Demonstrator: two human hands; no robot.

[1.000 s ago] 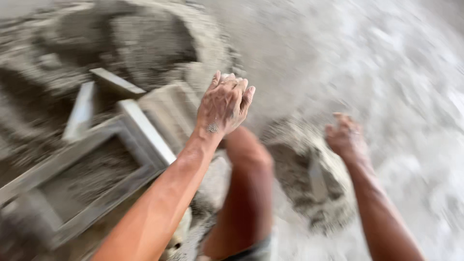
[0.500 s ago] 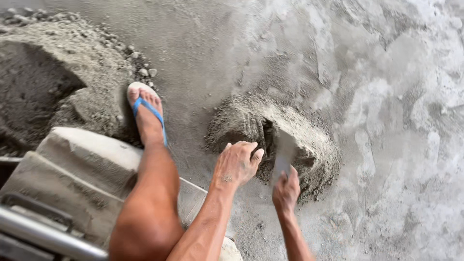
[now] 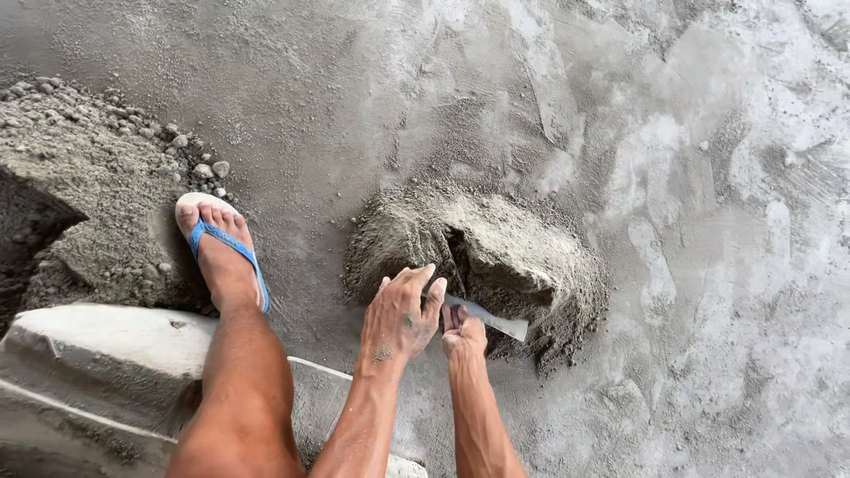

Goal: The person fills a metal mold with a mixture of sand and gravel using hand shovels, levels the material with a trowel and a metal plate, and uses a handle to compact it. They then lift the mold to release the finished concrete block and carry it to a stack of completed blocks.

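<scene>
Mortar heap (image 3: pixel 496 252) sits roughly mid-floor, a damp grey mound with a dark gouge cut into its near side. Around it the concrete floor (image 3: pixel 691 142) is smeared pale grey, more so toward the right edge. Over at the left edge there's a bigger gravel pile (image 3: pixel 88 204), loose pebbles scattered along its top. Near the bottom left corner lies a pale bag (image 3: pixel 106 354), pretty dusty. One foot in a blue flip-flop (image 3: pixel 232 252) is planted between that pile and the heap, toes pointing away.

Trowel (image 3: pixel 487 317) is a small flat blade, its tip poking into the gouge at the heap's near side. Right hand (image 3: pixel 463 336) is clenched around the trowel's handle. Left hand (image 3: pixel 403 314) is spread loose, palm down, fingertips touching the heap just beside the blade, not gripping anything.
</scene>
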